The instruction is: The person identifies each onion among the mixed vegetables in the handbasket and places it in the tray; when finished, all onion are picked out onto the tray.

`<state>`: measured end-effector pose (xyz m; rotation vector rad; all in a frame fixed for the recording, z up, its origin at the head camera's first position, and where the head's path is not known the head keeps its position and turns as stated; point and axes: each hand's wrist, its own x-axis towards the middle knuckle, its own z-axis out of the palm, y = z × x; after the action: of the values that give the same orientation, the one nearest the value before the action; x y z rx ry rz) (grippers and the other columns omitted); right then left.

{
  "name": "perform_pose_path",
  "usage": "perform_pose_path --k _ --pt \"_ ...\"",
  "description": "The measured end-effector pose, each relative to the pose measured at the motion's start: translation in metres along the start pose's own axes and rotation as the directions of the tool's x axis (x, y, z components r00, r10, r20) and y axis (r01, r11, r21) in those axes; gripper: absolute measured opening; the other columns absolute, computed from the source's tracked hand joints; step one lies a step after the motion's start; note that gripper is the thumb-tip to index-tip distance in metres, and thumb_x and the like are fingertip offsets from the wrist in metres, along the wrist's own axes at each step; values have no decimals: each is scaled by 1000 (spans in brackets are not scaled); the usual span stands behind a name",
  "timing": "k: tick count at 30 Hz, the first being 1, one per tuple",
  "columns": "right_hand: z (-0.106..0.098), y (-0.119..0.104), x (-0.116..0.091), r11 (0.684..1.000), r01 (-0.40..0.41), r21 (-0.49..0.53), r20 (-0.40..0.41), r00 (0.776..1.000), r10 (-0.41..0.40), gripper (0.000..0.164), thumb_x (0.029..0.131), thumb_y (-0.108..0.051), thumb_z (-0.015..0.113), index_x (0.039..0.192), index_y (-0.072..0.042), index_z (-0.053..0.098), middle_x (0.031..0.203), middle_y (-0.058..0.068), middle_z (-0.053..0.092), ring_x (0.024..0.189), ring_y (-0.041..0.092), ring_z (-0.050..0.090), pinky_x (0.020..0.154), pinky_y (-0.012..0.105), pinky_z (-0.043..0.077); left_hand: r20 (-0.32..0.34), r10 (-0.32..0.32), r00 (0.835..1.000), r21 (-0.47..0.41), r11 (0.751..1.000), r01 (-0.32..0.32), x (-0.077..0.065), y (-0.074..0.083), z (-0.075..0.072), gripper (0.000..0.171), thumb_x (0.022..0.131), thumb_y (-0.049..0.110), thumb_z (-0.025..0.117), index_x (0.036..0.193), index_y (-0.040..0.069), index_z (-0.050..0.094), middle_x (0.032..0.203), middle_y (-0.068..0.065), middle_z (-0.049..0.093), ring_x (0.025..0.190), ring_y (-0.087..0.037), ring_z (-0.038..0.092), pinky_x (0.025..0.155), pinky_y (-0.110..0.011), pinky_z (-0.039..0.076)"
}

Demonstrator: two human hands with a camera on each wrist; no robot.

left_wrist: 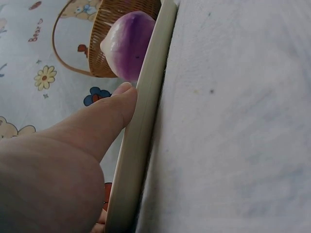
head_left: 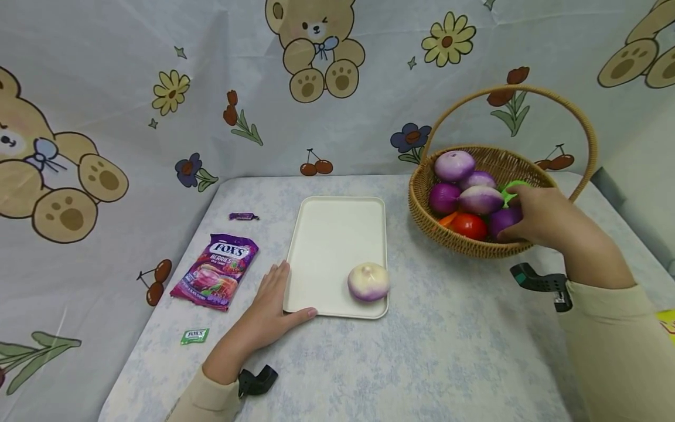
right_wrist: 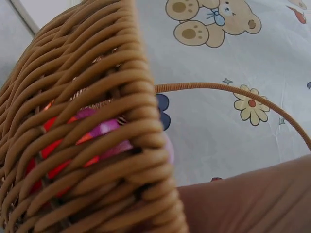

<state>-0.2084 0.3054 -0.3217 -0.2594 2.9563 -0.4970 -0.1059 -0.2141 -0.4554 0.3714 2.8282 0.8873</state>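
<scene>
bare hands (head_left: 270, 308), cream sleeves (head_left: 614, 346), black wrist mounts (head_left: 540, 283), right one teal-marked

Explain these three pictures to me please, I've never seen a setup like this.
There's no robot here, just a person working with two bare hands and wearing three cameras. The wide picture comes from the head, looking forward and down. Of the two close-ups, the one along the side of the tray comes from the left wrist, and the one against the wicker basket from the right.

On the table, the tray carries a round purple-and-white vegetable. Left of it lie a FOX'S candy bag, a purple-wrapped sweet and a green-wrapped sweet. The basket holds mostly purple vegetables.

The left hand rests against the tray's edge. The right hand reaches into the basket at a purple vegetable; whether it's gripped, I can't tell.
</scene>
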Motion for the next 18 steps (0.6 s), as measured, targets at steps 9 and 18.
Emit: perform_pose_path --k 9,18 --pt "-10 -10 -14 998 41 51 -127 991 -34 83 83 -26 94 141 12 49 122 38 61 107 52 58 88 72 50 -2 0 1000 -2 1000 0 -1 1 0 128 87 75 70 168 -1 6 174 -17 7 159 -33 -4 126 -51 0" --pt "-14 -40 -27 995 83 51 -242 968 -68 82 85 -36 91 144 5 53 124 36 62 107 52 59 84 70 53 2 -3 1000 3 1000 3 -1 1 -1 128 87 76 69 168 -1 6 174 -17 7 159 -32 -4 126 -51 0"
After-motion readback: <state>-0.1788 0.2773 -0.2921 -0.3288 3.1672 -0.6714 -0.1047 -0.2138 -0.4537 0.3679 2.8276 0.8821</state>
